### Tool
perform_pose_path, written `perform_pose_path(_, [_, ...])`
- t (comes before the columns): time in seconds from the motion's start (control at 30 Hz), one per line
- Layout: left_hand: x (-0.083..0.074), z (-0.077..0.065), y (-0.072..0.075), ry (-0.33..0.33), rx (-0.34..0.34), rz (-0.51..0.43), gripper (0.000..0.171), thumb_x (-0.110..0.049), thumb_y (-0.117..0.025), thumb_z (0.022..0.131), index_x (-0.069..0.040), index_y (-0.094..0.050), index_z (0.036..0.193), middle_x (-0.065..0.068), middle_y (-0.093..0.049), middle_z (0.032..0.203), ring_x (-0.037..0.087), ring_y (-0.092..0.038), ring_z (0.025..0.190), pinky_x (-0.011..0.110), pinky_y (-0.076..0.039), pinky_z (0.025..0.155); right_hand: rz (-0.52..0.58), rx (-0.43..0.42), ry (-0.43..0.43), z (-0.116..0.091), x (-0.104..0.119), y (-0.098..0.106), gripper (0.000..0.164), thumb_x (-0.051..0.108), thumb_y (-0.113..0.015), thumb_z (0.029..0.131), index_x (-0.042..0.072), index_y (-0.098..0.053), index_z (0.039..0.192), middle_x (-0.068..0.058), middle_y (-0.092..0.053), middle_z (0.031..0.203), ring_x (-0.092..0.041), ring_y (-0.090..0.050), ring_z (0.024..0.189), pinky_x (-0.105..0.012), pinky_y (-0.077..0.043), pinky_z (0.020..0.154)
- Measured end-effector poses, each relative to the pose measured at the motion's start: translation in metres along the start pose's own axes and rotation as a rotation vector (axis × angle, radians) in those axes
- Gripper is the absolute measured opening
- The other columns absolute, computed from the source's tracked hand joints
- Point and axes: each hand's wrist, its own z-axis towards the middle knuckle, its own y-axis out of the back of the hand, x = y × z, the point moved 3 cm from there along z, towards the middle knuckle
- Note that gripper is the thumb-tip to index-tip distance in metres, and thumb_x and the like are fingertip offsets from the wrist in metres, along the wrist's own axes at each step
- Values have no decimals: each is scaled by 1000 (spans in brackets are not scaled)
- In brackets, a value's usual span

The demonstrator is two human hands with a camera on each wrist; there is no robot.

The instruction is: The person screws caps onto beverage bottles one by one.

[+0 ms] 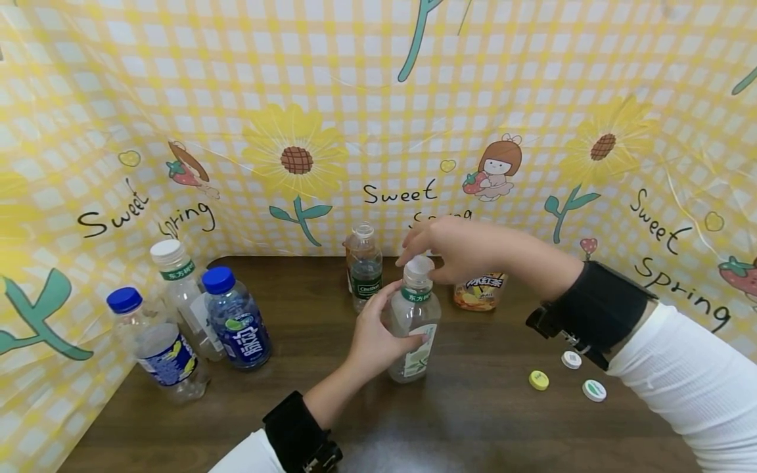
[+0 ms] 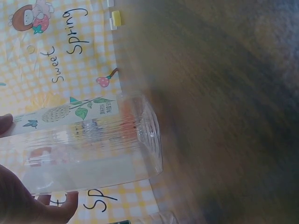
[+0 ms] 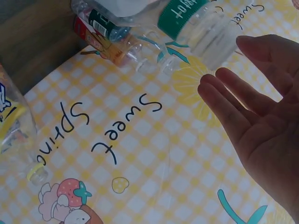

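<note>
A clear plastic bottle (image 1: 408,355) with a green neck band and a white cap (image 1: 418,268) is upright in front of me. My left hand (image 1: 374,338) grips its body, thumb across the label and fingers round the far side. In the left wrist view the bottle's ridged base (image 2: 152,135) shows near the tabletop. Over the cap hovers my right hand (image 1: 452,246), fingers loosely bent around it. In the right wrist view the thumb and fingertips (image 3: 209,86) lie close to the cap with the fingers fairly straight; whether they touch it I cannot tell.
Left on the table (image 1: 473,420) stand a blue-capped clear bottle (image 1: 162,351), a white-capped bottle (image 1: 192,305) and a blue bottle (image 1: 239,322). Uncapped bottles (image 1: 365,266) stand behind; an iced tea bottle (image 1: 478,295) is partly behind my right arm. Loose caps (image 1: 539,380) lie right.
</note>
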Motion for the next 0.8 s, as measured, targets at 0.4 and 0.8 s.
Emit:
perform_pose_path(0.4, [-1, 0, -3, -38, -15, 16, 85, -19, -92, 63, -23, -51, 137, 5, -54, 130, 23, -50, 118, 50, -46, 93, -87, -45, -87, 2, 0, -6, 19, 14, -72, 85, 4, -74, 101, -3, -69, 87, -10, -53, 63, -29, -47, 59])
perform_pose_path(0.8, [-3, 1, -5, -41, 1, -10, 85, -19, -92, 65, -21, -50, 139, 4, -52, 133, 22, -51, 117, 46, -48, 90, -25, -44, -69, -3, -6, -4, 27, 15, -67, 91, 5, -69, 116, -10, -65, 115, -23, -64, 101, -39, -53, 82])
